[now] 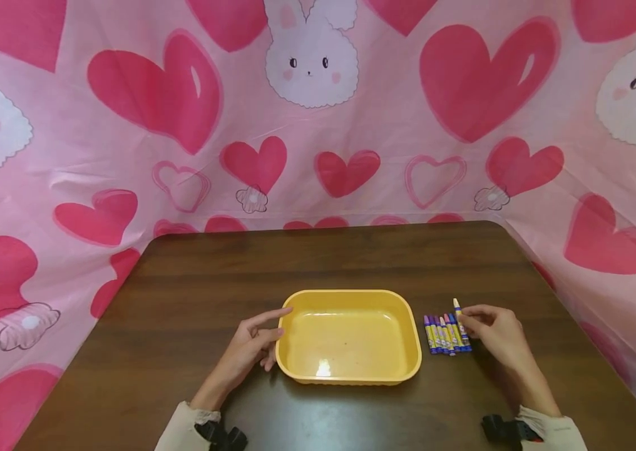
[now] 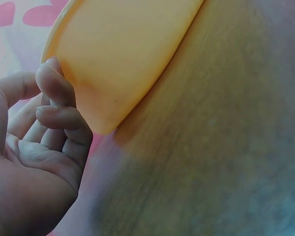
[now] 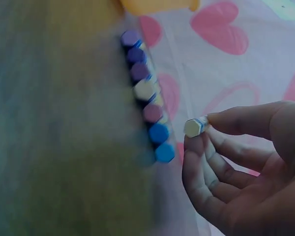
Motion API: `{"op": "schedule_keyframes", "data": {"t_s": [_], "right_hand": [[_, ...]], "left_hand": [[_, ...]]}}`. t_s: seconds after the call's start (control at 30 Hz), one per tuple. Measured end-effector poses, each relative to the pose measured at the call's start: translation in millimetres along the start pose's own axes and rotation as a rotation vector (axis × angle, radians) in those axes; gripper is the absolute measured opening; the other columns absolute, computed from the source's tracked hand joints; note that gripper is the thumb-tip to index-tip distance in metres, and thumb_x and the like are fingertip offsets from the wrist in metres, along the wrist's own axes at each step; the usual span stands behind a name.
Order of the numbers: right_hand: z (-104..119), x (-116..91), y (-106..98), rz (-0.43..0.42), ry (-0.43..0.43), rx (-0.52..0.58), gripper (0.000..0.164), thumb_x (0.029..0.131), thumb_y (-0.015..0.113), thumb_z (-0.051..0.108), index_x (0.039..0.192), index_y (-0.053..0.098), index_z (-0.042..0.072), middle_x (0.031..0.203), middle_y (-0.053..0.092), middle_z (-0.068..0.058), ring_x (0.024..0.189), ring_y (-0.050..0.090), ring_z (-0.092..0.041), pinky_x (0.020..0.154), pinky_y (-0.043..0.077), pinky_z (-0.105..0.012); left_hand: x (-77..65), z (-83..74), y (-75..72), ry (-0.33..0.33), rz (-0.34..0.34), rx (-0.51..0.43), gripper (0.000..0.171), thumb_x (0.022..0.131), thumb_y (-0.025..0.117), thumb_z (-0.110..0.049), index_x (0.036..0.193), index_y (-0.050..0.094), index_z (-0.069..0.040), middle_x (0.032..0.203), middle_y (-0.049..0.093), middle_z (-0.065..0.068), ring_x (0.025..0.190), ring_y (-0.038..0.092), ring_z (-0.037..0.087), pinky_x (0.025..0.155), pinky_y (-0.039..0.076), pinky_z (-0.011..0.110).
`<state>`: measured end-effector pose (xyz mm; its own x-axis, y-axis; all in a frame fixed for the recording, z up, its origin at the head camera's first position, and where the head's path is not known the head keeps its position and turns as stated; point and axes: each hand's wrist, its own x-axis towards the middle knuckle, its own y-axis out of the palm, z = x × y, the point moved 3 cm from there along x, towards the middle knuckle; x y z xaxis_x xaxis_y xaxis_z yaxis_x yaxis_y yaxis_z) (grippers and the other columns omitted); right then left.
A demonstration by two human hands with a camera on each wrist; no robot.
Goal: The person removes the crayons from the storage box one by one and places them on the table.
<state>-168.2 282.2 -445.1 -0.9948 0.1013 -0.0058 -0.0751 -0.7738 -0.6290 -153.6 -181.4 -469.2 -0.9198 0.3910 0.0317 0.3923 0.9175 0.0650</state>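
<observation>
A yellow rectangular tray point(image 1: 346, 381) stands on the table. At its left rim my left hand point(image 1: 247, 347) pinches the edge between thumb and index finger; the left wrist view shows the other fingers of that hand point(image 2: 44, 142) curled beside the tray point(image 2: 123, 54). My right hand point(image 1: 498, 335) holds a cream-tipped crayon point(image 1: 457, 305) between thumb and fingers, tilted above the table. Just left of it lies a row of several crayons point(image 1: 442, 335), side by side. In the right wrist view, the held crayon's pale end point(image 3: 191, 128) faces the camera, apart from the row.
Dark brown wooden table point(image 1: 318, 257) extends around the tray, with rounded back corners. A pink cloth point(image 1: 346, 125) with hearts and rabbits hangs behind and at both sides. A black strapped device point(image 1: 222, 435) sits on each wrist.
</observation>
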Motion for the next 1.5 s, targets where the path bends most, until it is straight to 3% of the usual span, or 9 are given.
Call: {"op": "schedule_keyframes", "data": {"t_s": [0.47,0.73,0.97,1.13,1.3,1.5], "right_hand": [[-15,-3,-11,-0.029,-0.001,-0.151,0.028,0.093,0.071,0.024,0.101,0.076,-0.002,0.078,0.073,-0.006,0.064,0.063,-0.011,0.057,0.049,-0.025],[-14,-1,-4,-0.033,-0.025,-0.23,0.021,0.086,0.076,0.022,0.092,0.077,0.002,0.077,0.072,-0.005,0.071,0.061,-0.016,0.065,0.046,-0.034],[-15,-5,-9,-0.012,-0.001,-0.244,0.036,0.088,0.073,0.022,0.11,0.07,-0.006,0.081,0.073,-0.007,0.072,0.059,-0.017,0.065,0.044,-0.035],[-10,-4,-6,-0.011,-0.049,-0.252,0.024,0.089,0.072,0.02,0.101,0.075,-0.001,0.085,0.073,-0.012,0.078,0.063,-0.026,0.067,0.046,-0.039],[-6,-7,-4,0.008,-0.084,-0.274,0.024,0.089,0.072,0.02,0.1,0.075,-0.001,0.093,0.072,-0.019,0.087,0.064,-0.035,0.07,0.048,-0.043],[-5,-12,-8,-0.006,-0.078,-0.29,0.03,0.09,0.072,0.023,0.105,0.072,-0.003,0.085,0.072,-0.007,0.08,0.065,-0.024,0.066,0.046,-0.036]], "left_hand": [[2.9,-4.0,4.5,-0.002,-0.015,0.013,0.049,0.101,0.058,-0.014,0.144,0.046,0.005,0.055,0.057,0.004,0.041,0.05,0.011,0.042,0.046,0.023],[-5.8,0.3,0.2,0.033,-0.01,-0.008,0.047,0.102,0.056,-0.011,0.145,0.045,0.006,0.055,0.059,0.003,0.041,0.051,0.012,0.04,0.045,0.024],[-4.7,3.7,5.4,0.024,0.002,-0.021,0.047,0.102,0.056,-0.012,0.145,0.045,0.004,0.057,0.061,0.004,0.042,0.052,0.011,0.041,0.046,0.023],[-5.0,1.8,3.2,0.032,-0.016,-0.016,0.049,0.102,0.057,-0.012,0.145,0.044,0.006,0.056,0.059,0.004,0.041,0.051,0.011,0.04,0.046,0.024],[-7.6,2.0,3.9,0.039,-0.005,-0.025,0.047,0.102,0.055,-0.009,0.144,0.043,0.009,0.057,0.06,0.005,0.042,0.051,0.011,0.04,0.045,0.023],[-5.0,2.1,5.5,0.032,-0.005,-0.003,0.048,0.101,0.057,-0.013,0.144,0.045,0.005,0.056,0.06,0.003,0.042,0.051,0.011,0.041,0.046,0.024]]}}
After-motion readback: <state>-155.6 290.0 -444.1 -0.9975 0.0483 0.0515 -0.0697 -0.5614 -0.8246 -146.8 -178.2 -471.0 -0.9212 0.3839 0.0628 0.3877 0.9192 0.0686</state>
